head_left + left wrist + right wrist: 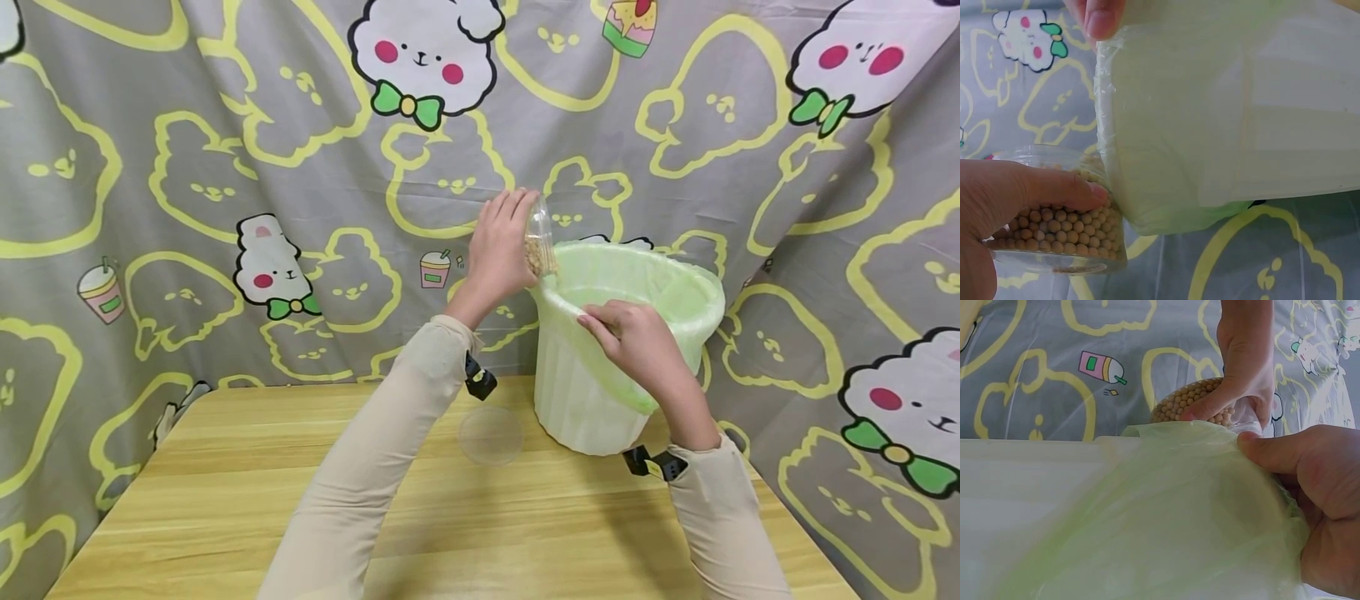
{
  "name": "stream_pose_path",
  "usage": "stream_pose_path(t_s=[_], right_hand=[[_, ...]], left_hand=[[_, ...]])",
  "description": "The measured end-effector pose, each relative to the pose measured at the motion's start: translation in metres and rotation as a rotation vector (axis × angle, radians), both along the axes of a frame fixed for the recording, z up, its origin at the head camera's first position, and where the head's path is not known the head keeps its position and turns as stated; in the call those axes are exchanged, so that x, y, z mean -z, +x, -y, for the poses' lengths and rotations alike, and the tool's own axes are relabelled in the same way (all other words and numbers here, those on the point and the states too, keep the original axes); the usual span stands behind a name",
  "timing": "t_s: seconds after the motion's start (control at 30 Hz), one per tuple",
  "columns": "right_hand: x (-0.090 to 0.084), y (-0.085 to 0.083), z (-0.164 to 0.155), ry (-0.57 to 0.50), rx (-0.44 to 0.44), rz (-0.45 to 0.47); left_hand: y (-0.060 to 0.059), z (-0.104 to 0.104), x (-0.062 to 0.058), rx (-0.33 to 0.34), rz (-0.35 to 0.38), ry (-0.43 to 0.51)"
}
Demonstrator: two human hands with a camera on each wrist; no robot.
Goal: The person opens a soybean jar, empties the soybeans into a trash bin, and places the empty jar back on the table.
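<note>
Tipping a clear jar of beans at the rim of a lined bin.

The left hand (498, 250) grasps a clear plastic jar (540, 242) of small tan beans (1063, 225), fingers wrapped over its far side and the thumb (1054, 187) pressed along its near wall; the jar lies tilted, its mouth touching the rim of the white bin (585, 392) on the left side. The right hand (637, 346) pinches the pale green liner bag (675, 292) at the bin's near rim, thumb (1279, 450) on top of the folded film and the fingers curled beneath it, just beside the jar. The bin stands on the wooden table (225, 500) near its back right corner. A clear round lid (491, 435) lies flat on the table just left of the bin's base, between the two sleeves. A grey cartoon-print cloth (225, 167) hangs behind.
</note>
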State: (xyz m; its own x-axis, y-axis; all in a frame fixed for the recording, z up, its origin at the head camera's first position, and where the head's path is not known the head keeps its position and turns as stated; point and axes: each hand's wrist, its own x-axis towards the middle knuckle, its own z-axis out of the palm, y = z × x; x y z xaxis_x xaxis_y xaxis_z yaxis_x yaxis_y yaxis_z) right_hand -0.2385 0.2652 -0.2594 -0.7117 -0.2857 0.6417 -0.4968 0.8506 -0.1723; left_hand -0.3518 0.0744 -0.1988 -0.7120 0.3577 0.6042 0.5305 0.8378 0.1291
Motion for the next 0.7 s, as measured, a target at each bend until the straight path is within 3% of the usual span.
stream_pose_path(t_s=[0.37,0.7], right_hand=[[0.0,0.0,-0.0006,-0.002,0.007,0.013],[0.0003,-0.0004,-0.0006,-0.005,0.006,0.013]], left_hand=[[-0.0002,-0.0023,0.0012,0.025,0.018,0.06],[0.0022,-0.0045,-0.0009,0.022,-0.064,-0.038]])
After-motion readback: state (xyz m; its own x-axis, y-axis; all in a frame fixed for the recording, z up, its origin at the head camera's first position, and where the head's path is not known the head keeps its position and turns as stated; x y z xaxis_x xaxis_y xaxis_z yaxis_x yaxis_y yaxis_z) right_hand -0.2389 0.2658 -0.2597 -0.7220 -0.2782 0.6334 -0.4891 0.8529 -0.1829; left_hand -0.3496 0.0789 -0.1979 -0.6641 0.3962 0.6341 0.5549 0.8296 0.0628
